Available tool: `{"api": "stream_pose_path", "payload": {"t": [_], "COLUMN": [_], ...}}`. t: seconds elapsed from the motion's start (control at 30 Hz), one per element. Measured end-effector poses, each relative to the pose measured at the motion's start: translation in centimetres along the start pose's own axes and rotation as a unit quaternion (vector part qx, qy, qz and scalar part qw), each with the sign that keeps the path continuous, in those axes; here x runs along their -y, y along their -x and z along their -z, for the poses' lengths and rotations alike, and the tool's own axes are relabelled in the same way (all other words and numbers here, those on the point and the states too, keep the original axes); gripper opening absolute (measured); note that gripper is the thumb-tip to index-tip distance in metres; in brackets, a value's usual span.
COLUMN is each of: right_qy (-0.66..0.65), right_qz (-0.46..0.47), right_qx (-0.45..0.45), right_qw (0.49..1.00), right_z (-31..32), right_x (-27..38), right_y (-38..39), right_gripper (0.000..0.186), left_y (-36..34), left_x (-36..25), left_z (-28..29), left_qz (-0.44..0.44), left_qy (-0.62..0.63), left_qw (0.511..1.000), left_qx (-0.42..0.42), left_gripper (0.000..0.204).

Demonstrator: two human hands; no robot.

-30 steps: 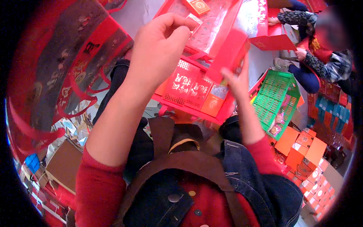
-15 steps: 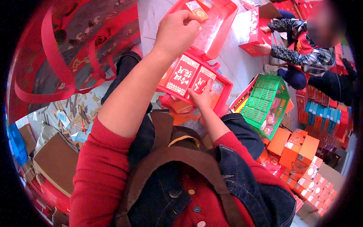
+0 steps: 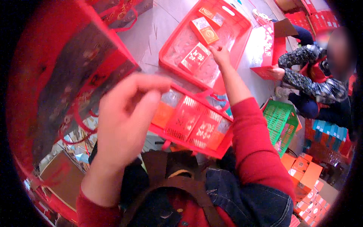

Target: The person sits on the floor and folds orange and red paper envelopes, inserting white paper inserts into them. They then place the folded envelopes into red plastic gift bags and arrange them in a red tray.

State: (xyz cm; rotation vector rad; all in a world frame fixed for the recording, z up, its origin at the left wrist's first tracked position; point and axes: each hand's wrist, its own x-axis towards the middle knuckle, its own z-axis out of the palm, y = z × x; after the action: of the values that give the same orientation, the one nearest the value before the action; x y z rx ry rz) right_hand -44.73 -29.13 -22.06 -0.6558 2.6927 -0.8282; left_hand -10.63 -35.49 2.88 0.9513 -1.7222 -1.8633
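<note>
One large red tray (image 3: pixel 178 46) lies beyond a partitioned red box (image 3: pixel 181 142). The left hand (image 3: pixel 126 117), blurred, hangs loosely curled and visibly empty over the box's left end; the right hand (image 3: pixel 222 56) reaches into the tray, fingertips bunched beside a patterned red carton (image 3: pixel 194 57) and an orange-and-white carton (image 3: pixel 204 31), contact undetermined. The step appears to be carton pick-up, calling next for a thumb-and-finger grip on one carton's edges.

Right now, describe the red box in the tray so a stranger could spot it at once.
Find the big red tray ahead of the person. Inside it, look just left of the right hand. It's the red box with white lettering, lying nearest the person; the other two boxes are mostly orange.
</note>
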Motion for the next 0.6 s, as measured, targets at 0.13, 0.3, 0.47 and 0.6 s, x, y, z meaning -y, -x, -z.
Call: {"api": "stream_pose_path", "payload": {"t": [0.13,0.3,0.47,0.6], "right_qy": [0.112,0.238,0.202,-0.007], "right_qz": [0.080,0.109,0.079,0.101], "right_qx": [0.087,0.038,0.038,0.078], "right_qw": [0.987,0.964,0.975,0.992], "right_z": [-3.9,-11.1,-10.7,-4.1], "right_x": [0.5,-3.1,-4.8,-3.9], "right_y": [-9.3,-15.9,-16.6,-14.9], "right_gripper": [0.077,0.101,0.098,0.082], "left_y": [-0.5,-1.9,-2.4,-2.8], "left_x": [-0.2,1.1,2.8,0.8], "left_z": [-0.7,-2.0,-1.9,-1.1], "left_qz": [0.034,0.120,0.155,0.115], "left_qy": [0.005,0.026,0.058,0.005], "left_qw": [0.999,0.991,0.982,0.993], "left_qx": [-0.005,-0.055,-0.093,-0.040], "left_gripper": [0.020,0.022,0.027,0.032]}}
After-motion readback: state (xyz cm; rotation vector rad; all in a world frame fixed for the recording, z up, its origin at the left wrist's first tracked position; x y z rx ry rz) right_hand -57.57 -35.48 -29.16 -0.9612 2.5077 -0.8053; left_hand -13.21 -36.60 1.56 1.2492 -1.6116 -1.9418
